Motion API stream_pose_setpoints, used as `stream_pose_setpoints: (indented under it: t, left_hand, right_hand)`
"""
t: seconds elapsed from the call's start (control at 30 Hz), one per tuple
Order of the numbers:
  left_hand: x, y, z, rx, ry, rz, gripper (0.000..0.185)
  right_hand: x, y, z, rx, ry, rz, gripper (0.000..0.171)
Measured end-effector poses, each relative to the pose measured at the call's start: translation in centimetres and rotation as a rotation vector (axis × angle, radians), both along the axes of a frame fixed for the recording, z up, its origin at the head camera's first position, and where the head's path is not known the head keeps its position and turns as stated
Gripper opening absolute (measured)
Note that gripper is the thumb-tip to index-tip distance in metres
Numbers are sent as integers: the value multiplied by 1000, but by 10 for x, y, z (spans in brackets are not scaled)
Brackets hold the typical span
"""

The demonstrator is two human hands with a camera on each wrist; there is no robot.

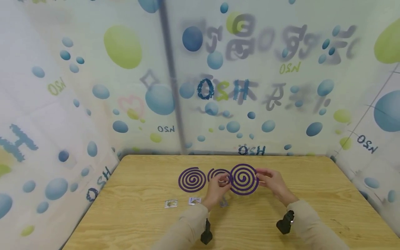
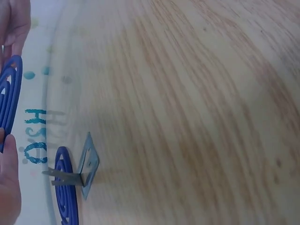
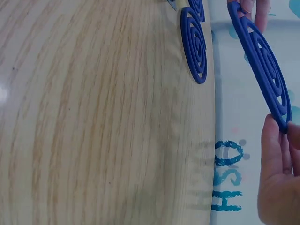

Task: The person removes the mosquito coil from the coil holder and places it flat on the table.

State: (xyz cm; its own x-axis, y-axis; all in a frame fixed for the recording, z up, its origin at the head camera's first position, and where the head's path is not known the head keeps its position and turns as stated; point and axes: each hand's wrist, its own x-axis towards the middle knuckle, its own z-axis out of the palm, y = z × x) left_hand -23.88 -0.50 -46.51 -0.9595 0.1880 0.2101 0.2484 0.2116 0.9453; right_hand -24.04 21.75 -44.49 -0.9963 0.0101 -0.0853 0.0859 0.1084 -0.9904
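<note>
A purple mosquito coil [image 1: 243,179] is held up above the table between both hands, its flat spiral facing the head view. My left hand [image 1: 216,190] pinches its left rim with thumb and fingers. At the opposite rim, my right hand [image 1: 275,182] grips it with the fingertips. Another coil [image 1: 193,180] lies flat on the table to the left. Partly hidden behind my left hand is one more coil [image 1: 218,170]. In the left wrist view a small metal coil stand [image 2: 90,166] with a raised prong sits near a lying coil [image 2: 66,187].
The wooden table [image 1: 134,194] has its far edge against a printed wall covering [image 1: 281,132]. In front of the lying coils are two small metal stands, one on the left [image 1: 171,203] and one nearer the middle [image 1: 194,200]. A third stand [image 1: 223,202] shows beside my left wrist.
</note>
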Motion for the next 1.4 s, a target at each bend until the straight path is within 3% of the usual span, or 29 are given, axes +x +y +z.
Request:
stream_pose_setpoints:
  t: [0.17,0.43,0.53,0.77,1.07,1.4]
  left_hand:
    - [-2,9,-4,10,-16,60,40]
    - [0,29,-10,231,-200,113,37]
    - [-1,36,-16,230,-205,147,38]
    - [-2,49,-23,333,-259,234,35]
    - [-1,58,-19,290,-273,269,36]
    - [7,67,-14,177,-191,245,34]
  right_hand:
    - [-3,7,-3,-28,-2,-31,34]
    - [-7,15,-14,-73,-6,-90,37]
    - [-8,17,-17,-79,-17,-113,36]
    - [-8,18,-19,-79,-37,-142,37]
    - [-9,26,-23,-49,-38,-159,37]
    - [-9,32,-25,-44,-66,-170,36]
